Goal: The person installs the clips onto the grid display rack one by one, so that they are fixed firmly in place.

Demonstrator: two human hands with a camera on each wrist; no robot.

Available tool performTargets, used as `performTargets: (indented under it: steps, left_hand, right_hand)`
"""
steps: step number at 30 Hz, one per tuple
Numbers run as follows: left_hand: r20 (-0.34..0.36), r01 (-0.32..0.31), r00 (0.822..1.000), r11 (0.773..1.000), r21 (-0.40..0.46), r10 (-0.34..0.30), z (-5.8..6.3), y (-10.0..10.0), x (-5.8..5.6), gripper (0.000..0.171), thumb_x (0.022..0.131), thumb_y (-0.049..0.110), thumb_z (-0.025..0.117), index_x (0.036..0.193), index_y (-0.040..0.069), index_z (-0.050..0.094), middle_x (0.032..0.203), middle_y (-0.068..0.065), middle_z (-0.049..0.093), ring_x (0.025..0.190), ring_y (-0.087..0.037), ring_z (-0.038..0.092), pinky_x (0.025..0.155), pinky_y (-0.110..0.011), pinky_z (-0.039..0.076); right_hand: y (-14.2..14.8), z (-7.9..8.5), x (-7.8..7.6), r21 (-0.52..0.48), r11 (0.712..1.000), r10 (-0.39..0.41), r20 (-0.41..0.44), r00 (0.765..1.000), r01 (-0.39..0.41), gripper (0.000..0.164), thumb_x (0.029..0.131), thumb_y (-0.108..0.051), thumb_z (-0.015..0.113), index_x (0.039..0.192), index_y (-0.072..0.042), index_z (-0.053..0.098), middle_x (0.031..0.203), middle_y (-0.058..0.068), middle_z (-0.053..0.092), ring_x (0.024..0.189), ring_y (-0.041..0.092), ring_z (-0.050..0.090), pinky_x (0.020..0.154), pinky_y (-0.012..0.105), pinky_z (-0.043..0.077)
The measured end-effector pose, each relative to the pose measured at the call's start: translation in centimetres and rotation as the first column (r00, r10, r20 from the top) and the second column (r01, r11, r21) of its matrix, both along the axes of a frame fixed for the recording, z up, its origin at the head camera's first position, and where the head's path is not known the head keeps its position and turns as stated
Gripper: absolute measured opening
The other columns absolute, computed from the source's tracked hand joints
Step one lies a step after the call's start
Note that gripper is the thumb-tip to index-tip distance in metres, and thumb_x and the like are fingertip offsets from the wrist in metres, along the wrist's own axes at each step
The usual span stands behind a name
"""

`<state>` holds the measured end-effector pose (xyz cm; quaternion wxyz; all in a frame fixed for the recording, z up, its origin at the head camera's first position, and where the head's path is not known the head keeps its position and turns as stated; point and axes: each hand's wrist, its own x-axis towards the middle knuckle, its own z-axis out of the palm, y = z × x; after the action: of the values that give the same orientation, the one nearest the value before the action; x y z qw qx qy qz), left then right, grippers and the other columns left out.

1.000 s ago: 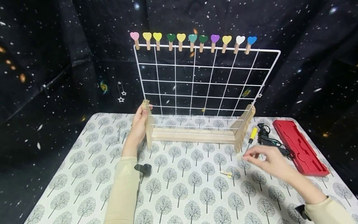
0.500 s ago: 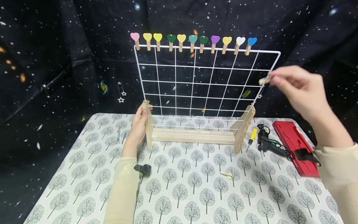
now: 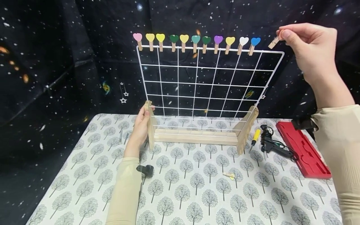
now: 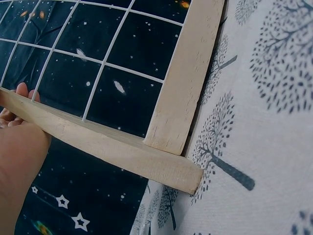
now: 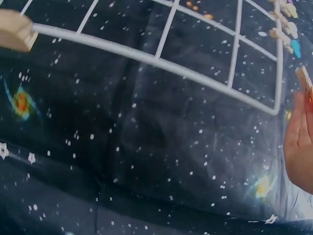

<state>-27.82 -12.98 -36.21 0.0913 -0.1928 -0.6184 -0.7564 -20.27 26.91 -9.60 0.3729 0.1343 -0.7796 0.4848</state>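
Observation:
My left hand [image 3: 139, 128] grips the left upright of a wooden stand [image 3: 195, 137], its fingers curled around the edge; the left wrist view shows the hand [image 4: 22, 147] partly behind that wood. Held in the stand is a white wire grid [image 3: 195, 83]. Along its top wire sits a row of heart-topped clothespins, from a pink clothespin [image 3: 137, 37] to a blue clothespin [image 3: 255, 42]. Above the grid's top right corner, my right hand [image 3: 316, 53] pinches a wooden clothespin [image 3: 273, 42] by its head, which the fingers mostly hide. The pin's free end tilts down left toward the wire.
A loose clothespin [image 3: 229, 176] with a yellow heart lies on the tree-patterned tablecloth [image 3: 180, 175]. Right of the stand are a yellow-handled screwdriver [image 3: 255, 137], a black glue gun [image 3: 277, 148] with its cord, and a red case [image 3: 303, 150]. A starry dark cloth hangs behind.
My right hand has risen from the table beside the stand's right foot to above the grid's top right corner, carrying the clothespin. My left hand keeps its grip on the stand.

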Motion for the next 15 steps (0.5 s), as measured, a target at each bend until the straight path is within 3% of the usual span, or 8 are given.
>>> performTargets:
  steps: [4,10,15]
  left_hand:
    - [-0.011,0.007,1.0,1.0,0.004,-0.007,-0.16,0.0,-0.02,0.053,0.087,0.042,0.035,0.134,0.017,0.031,0.127,-0.014,0.036,0.123,-0.02,0.029,0.104,-0.043,0.018]
    - [-0.01,0.006,1.0,1.0,0.01,-0.006,-0.3,-0.03,-0.04,0.053,0.086,0.042,0.035,0.134,0.017,0.031,0.129,-0.02,0.032,0.123,-0.021,0.029,0.105,-0.041,0.018]
    - [-0.012,-0.001,1.0,1.0,0.012,0.002,-0.22,-0.01,-0.05,0.051,0.088,0.04,0.035,0.133,0.016,0.032,0.128,-0.019,0.034,0.123,-0.022,0.03,0.105,-0.04,0.018]
  right_hand:
    - [-0.16,-0.07,-0.38,0.097,0.995,-0.027,-0.006,1.0,0.028,0.024,0.079,-0.019,0.06,0.1,-0.009,0.066,0.091,-0.008,0.065,0.084,0.004,0.057,0.085,0.015,0.04]
    - [-0.5,-0.12,-0.72,0.17,0.982,-0.066,-0.088,0.994,0.08,0.019,0.077,-0.017,0.062,0.094,-0.01,0.069,0.088,-0.007,0.066,0.074,0.001,0.057,0.069,0.01,0.042]
    - [-0.45,-0.07,-0.94,0.318,0.938,-0.102,-0.128,0.987,0.138,0.018,0.078,-0.019,0.062,0.091,-0.01,0.07,0.082,-0.018,0.063,0.056,0.002,0.045,0.047,0.014,0.03]
